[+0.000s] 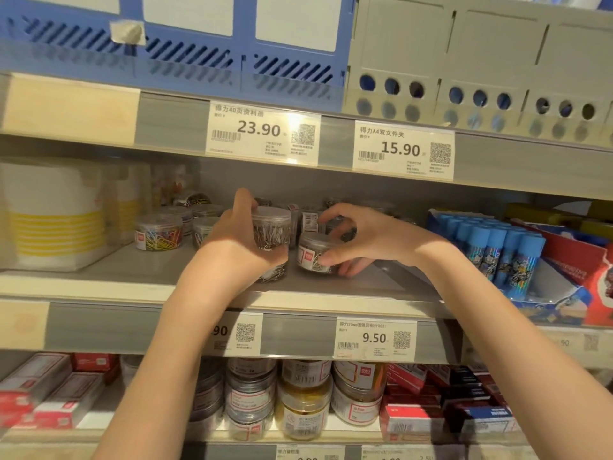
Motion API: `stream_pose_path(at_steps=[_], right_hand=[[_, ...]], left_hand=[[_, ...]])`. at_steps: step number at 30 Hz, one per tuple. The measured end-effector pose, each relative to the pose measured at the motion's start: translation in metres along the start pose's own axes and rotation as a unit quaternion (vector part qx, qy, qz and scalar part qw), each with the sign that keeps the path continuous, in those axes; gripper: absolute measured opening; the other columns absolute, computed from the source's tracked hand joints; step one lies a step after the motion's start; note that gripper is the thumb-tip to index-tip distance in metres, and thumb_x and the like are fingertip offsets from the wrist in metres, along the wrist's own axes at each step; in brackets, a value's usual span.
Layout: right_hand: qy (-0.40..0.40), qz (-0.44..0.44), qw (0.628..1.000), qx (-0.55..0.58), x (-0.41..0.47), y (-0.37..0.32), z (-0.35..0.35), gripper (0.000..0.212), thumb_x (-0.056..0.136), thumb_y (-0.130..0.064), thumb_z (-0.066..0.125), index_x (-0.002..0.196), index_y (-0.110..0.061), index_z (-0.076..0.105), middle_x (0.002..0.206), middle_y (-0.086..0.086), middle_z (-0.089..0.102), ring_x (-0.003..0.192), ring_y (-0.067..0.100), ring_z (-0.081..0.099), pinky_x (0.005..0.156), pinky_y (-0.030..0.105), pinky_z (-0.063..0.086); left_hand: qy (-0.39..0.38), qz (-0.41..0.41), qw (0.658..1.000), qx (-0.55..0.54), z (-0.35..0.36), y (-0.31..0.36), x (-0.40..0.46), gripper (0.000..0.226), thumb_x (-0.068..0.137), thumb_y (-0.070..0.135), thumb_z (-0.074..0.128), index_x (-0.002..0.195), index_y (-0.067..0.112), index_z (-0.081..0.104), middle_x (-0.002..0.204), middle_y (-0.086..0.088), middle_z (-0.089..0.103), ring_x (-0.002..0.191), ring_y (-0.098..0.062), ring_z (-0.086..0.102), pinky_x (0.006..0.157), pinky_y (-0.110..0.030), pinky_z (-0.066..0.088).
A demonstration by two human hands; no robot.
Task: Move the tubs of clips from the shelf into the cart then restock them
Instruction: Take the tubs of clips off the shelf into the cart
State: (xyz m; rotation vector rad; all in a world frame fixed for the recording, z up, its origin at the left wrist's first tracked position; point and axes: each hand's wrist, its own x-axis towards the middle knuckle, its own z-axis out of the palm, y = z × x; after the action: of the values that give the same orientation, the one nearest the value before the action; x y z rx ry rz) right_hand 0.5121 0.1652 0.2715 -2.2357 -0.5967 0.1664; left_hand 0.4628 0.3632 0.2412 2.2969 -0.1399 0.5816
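Left hand (232, 239): grip curled round a clear tub of silver clips (271, 229), stacked above another tub.
Right hand (361, 237): fingers pinching a second tub (313, 254), right of the first.
Progress: uncertain; several tubs on the shelf (132, 280), cart unseen.

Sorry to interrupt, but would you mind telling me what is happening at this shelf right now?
A person is handling clear tubs of paper clips on the middle shelf. The left hand grips one tub of silver clips, apparently stacked on another tub. The right hand curls around a neighbouring tub standing on the shelf. More tubs, including one of coloured clips, wait further left. No cart is in view.
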Motion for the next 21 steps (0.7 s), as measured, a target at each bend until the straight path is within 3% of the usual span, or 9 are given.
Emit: stream_pose_path(at_steps=[5,10,13,17,21], right_hand=[[-0.019,-0.01,1.0,-0.023,0.002,-0.004,0.009,0.062,0.074,-0.017,0.078,0.125,-0.029,0.044,0.125,0.004,0.05,0.074,0.023,0.071,0.069,0.027,0.058],[0.026,0.03,0.999,-0.027,0.009,-0.003,-0.004,0.063,0.077,-0.042,0.065,0.134,-0.023,0.044,0.115,-0.004,0.058,0.077,0.017,0.07,0.067,0.025,0.057],[0.085,0.044,0.994,-0.06,0.027,0.001,-0.012,0.052,0.086,-0.032,0.064,0.132,-0.018,0.046,0.122,0.0,0.055,0.079,0.015,0.067,0.067,0.025,0.058],[0.079,0.037,0.988,-0.128,0.057,0.001,-0.011,0.067,0.083,-0.018,0.07,0.141,-0.015,0.037,0.141,0.003,0.041,0.075,0.013,0.065,0.065,0.023,0.057],[0.074,0.055,0.982,-0.163,0.072,0.006,-0.006,0.071,0.082,-0.016,0.071,0.143,-0.018,0.034,0.131,0.005,0.05,0.063,0.004,0.062,0.055,0.017,0.052]], left_hand=[[-0.023,0.018,1.0,0.009,-0.005,-0.001,0.002,0.05,0.08,0.031,0.069,0.105,0.02,0.028,0.097,-0.005,0.049,0.071,-0.019,0.052,0.058,-0.029,0.038],[-0.058,0.041,0.997,0.019,-0.018,-0.008,0.002,0.052,0.08,0.035,0.069,0.106,0.023,0.027,0.097,0.0,0.048,0.074,-0.009,0.051,0.056,-0.021,0.038],[-0.08,0.049,0.996,0.015,-0.024,-0.012,0.002,0.053,0.079,0.039,0.069,0.107,0.026,0.025,0.093,0.006,0.047,0.074,-0.011,0.054,0.061,-0.028,0.044],[-0.098,0.054,0.993,0.033,-0.028,-0.017,0.003,0.056,0.079,0.045,0.068,0.108,0.028,0.024,0.084,0.008,0.047,0.066,-0.01,0.052,0.055,-0.027,0.04],[-0.078,0.06,0.994,0.04,-0.024,-0.019,0.002,0.055,0.078,0.047,0.068,0.107,0.029,0.025,0.083,0.011,0.046,0.067,-0.01,0.052,0.058,-0.031,0.043]])
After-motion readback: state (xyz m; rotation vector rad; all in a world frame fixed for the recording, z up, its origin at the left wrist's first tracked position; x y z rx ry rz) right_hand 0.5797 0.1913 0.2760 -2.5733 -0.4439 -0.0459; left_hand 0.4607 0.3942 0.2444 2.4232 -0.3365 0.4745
